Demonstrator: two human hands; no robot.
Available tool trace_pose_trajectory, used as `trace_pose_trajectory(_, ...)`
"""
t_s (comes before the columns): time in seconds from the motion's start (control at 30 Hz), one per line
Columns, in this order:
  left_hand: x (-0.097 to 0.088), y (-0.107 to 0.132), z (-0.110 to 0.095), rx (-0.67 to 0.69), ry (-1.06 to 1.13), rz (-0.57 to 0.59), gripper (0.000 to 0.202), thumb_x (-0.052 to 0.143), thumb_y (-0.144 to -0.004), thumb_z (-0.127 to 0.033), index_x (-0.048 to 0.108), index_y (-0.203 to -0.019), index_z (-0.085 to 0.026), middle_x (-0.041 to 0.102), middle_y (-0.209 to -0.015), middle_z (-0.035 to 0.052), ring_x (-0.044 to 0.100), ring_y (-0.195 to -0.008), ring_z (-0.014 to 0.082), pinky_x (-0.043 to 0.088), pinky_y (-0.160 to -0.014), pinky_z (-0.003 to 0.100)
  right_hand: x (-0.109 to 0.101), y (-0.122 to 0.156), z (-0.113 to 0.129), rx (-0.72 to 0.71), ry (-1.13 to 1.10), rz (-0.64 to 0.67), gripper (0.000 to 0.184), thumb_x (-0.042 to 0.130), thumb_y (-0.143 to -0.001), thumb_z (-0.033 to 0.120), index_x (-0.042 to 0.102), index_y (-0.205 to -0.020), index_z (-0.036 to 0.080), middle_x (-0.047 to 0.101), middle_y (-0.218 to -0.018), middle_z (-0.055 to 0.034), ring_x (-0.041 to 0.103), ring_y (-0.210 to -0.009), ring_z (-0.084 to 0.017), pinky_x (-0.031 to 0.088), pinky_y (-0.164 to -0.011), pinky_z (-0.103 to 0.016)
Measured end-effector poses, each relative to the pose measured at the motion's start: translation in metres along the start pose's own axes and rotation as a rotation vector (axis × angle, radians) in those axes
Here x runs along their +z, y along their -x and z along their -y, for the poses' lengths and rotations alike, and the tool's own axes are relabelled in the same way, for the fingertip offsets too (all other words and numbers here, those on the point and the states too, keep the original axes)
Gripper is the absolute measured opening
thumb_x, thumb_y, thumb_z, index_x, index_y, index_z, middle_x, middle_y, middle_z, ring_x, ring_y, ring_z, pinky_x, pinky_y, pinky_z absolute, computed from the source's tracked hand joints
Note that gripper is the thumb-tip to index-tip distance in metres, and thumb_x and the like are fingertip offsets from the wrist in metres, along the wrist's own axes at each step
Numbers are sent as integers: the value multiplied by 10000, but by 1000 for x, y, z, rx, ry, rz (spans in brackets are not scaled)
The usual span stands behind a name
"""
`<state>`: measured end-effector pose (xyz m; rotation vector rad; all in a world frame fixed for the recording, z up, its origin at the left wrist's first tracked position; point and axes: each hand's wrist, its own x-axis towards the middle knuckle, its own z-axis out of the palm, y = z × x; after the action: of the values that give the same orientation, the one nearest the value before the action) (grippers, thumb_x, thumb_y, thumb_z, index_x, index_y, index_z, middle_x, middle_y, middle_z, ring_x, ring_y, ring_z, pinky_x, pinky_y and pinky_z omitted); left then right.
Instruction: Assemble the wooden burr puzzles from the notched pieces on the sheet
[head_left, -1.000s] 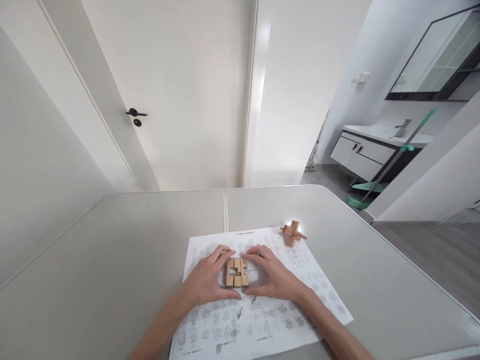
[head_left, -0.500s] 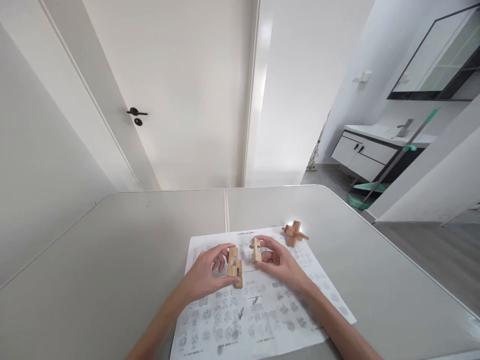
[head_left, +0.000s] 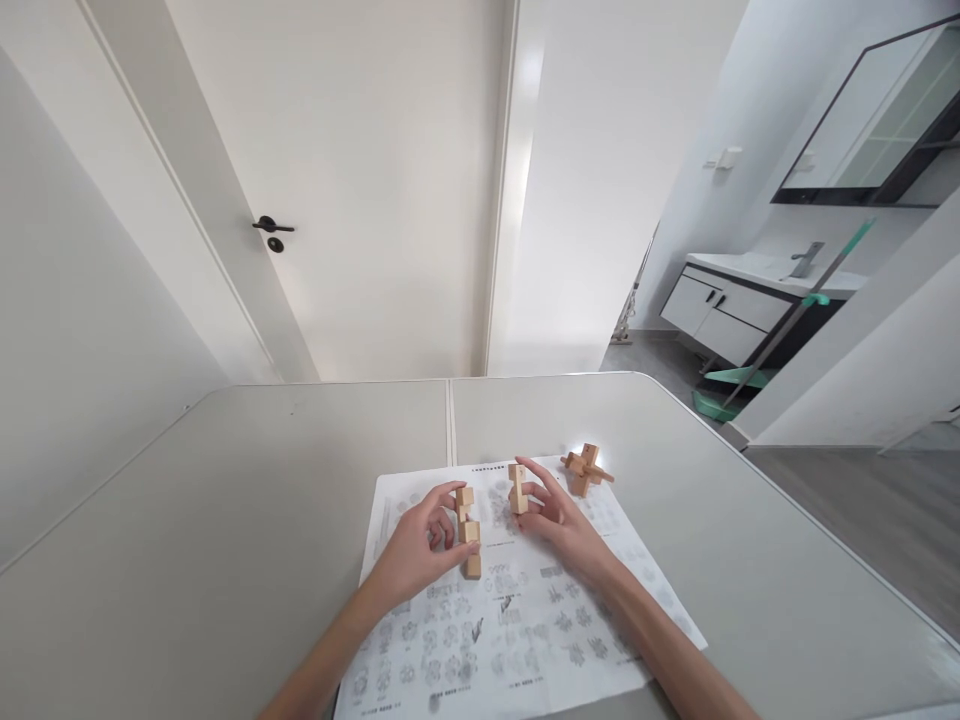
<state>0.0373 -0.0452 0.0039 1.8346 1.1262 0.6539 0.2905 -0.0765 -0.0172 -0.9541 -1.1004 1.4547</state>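
Between the thumb and fingers of my left hand (head_left: 425,528) is a light notched wooden puzzle piece (head_left: 470,535), long side pointing toward me. My right hand (head_left: 564,515) grips another notched wooden block (head_left: 517,488) by its ends, tilted upright. The two pieces are apart, with a gap of paper between them. Beneath both hands lies a white instruction sheet (head_left: 517,640) printed with small puzzle drawings. Beyond my right hand, an assembled cross-shaped wooden puzzle (head_left: 586,470) rests at the sheet's far right corner.
The grey table (head_left: 225,520) has a seam and rounded far corners. Behind it stands a white door (head_left: 375,200) with a black handle (head_left: 271,225). At right are a sink cabinet (head_left: 727,305) and a green broom and dustpan (head_left: 716,405).
Both wooden pieces have been turned in my fingers, showing different faces. The right block has risen slightly and stands more upright. The cross-shaped puzzle stays in place.
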Motion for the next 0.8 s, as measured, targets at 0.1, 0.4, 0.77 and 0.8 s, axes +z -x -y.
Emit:
trace_pose_trajectory(0.1,4,-1,3,1,29,-16,693,760,-820,-432,474,-1433,-283,596,-915,-7,519,-649,121,494,-634,273,-2,0,0,-7,32,4,684,737,-873,349,444,-1489,397,593,-1090,-22,598,-774,-150,510,-774,-322)
trace_pose_trajectory(0.4,9,0,-2,-18,69,-36,677,764,-814,-412,493,-1419,-274,604,-956,5,543,-664,119,495,-624,262,1,-1,1,-35,70,97,637,699,-938,481,459,-1496,290,708,-1055,-60,636,-848,-187,492,-913,-407)
trace_pose_trajectory(0.77,12,1,0,-50,136,-37,675,764,-816,-384,484,-1422,-288,612,-1122,41,548,-663,99,511,-639,261,8,1,5,-99,223,81,414,552,-980,619,600,-1126,235,684,-1123,-92,615,-843,-192,510,-875,-378)
trace_pose_trajectory(0.8,12,1,0,-51,142,-37,670,761,-821,-390,483,-1422,-291,611,-1127,41,553,-670,102,518,-645,264,9,2,8,-103,259,78,420,533,-989,618,617,-1138,234,685,-1103,-88,612,-842,-196,508,-881,-380)
